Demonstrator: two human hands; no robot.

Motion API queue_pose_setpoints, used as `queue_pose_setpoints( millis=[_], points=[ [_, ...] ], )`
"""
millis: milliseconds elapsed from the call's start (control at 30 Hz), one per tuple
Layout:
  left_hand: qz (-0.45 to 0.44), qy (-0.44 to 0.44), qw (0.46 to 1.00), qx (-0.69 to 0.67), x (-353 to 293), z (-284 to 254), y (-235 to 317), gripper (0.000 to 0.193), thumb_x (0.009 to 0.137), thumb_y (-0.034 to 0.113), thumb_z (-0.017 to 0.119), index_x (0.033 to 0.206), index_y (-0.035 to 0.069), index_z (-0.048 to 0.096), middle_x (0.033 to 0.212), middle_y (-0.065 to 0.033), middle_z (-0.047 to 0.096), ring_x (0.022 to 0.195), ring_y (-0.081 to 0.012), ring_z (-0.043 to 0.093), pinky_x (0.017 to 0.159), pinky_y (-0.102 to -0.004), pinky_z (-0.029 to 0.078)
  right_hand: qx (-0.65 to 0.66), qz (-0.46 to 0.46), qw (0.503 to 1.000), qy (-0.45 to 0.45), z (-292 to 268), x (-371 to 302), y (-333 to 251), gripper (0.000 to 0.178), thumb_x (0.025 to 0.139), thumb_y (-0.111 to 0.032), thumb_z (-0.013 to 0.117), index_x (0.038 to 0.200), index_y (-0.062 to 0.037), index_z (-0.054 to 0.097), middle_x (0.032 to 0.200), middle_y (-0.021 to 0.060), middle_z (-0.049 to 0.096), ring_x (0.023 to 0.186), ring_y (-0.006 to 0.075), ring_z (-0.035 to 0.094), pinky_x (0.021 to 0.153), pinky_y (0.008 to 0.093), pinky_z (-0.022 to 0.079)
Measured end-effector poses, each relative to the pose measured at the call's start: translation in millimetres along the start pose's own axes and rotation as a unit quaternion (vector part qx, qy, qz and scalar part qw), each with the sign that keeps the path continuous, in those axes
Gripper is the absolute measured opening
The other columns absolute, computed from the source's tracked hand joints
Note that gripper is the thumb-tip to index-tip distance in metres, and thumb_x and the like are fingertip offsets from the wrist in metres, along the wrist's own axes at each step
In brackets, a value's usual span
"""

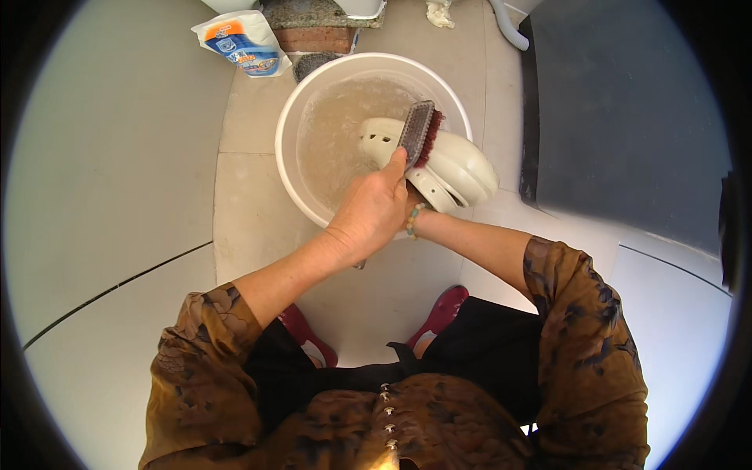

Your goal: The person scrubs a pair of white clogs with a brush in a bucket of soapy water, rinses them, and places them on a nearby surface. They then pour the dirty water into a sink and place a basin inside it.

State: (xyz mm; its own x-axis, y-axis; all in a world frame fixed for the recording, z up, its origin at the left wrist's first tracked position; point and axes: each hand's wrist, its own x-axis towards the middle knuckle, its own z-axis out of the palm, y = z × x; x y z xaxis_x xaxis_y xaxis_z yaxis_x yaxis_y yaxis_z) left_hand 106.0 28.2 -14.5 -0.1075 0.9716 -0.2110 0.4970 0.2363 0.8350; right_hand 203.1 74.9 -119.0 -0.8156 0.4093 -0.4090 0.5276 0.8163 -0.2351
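Note:
My left hand (370,205) is closed round the handle of a scrub brush (417,131) with a grey translucent back and dark red bristles. The bristles rest against a cream clog-like shoe (462,166) with small holes, tilted over the right side of a white basin (287,149). At the shoe's near side is my right hand (413,202), with a beaded bracelet on its wrist; it supports the shoe, and its fingers are mostly hidden behind the shoe and my left hand. Cloudy, foamy water (329,117) lies in the basin.
Beyond the basin, at the left, stands a white, blue and orange refill pouch (244,47). Next to it are bricks (315,39) under a stone slab (321,12). A dark panel (627,117) borders the right, with a grey hose (509,27) near its far corner.

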Motion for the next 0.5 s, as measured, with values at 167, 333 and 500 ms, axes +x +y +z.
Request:
queue_pose_setpoints(
  millis=[167,333,500],
  points=[
    [-0.049,-0.008,0.99,0.136,22,-13,-42,0.042,0.086,0.007,0.039,0.126,-0.006,0.042,0.082,-0.0289,0.061,0.077,-0.0421,0.061,0.072,-0.0457,0.047,-0.447,-0.044,0.892,0.06,16,4,-12,0.025,0.085,-0.01,0.052,0.106,-0.0003,0.061,0.105,0.0106,0.06,0.099,0.0274,0.056,0.078,0.0471,0.047],
    [-0.072,0.03,0.984,0.162,43,-12,-74,0.042,0.083,0.004,0.04,0.123,-0.009,0.042,0.081,-0.0314,0.06,0.077,-0.0435,0.061,0.071,-0.0481,0.048,-0.382,-0.088,0.915,-0.089,-13,9,-18,0.023,0.081,-0.004,0.054,0.101,0.0031,0.063,0.101,0.0113,0.062,0.093,0.0333,0.057,0.073,0.0549,0.048],
    [-0.013,-0.063,0.983,0.171,14,-12,-14,0.046,0.081,0.004,0.042,0.123,-0.014,0.041,0.08,-0.0321,0.06,0.077,-0.0426,0.062,0.073,-0.0472,0.048,-0.488,-0.045,0.869,-0.067,-8,16,-15,0.035,0.087,-0.009,0.051,0.12,0.0007,0.054,0.119,0.0132,0.054,0.108,0.0292,0.052,0.086,0.0471,0.046]
  ],
)
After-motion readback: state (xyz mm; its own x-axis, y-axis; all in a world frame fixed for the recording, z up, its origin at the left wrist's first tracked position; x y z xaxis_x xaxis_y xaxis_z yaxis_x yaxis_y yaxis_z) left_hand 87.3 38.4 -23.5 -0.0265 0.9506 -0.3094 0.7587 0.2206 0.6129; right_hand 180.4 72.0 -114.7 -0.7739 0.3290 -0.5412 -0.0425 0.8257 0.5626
